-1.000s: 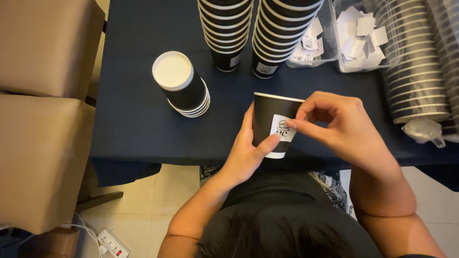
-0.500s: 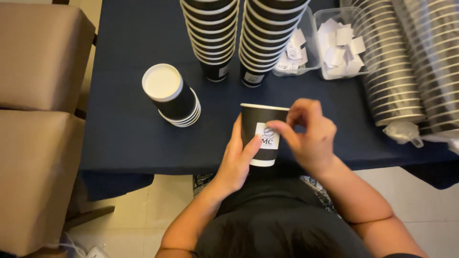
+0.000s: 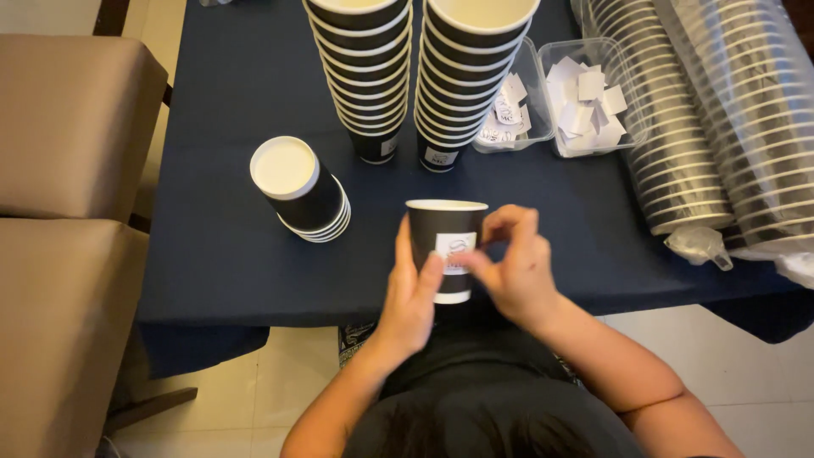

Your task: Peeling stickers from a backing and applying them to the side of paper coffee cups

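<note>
Gripping black cup (image 3: 444,233) near table edge (image 3: 254,321), both hands' fingers (image 3: 428,271), bare cloth leftward.

right hand (image 3: 513,267) thumb now flat on sticker (image 3: 455,253), cup (image 3: 446,248) upright

bare cloth left of the held cup (image 3: 447,246), cup stacks (image 3: 363,76) behind (tall), short stack (image 3: 298,188) left

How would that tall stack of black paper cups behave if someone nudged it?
The tall stack of black paper cups would probably tip easily: it is narrow, high, and stands on a soft dark tablecloth. It likely weighs little, being thin paper. A second stack right beside it might get knocked too.
</note>
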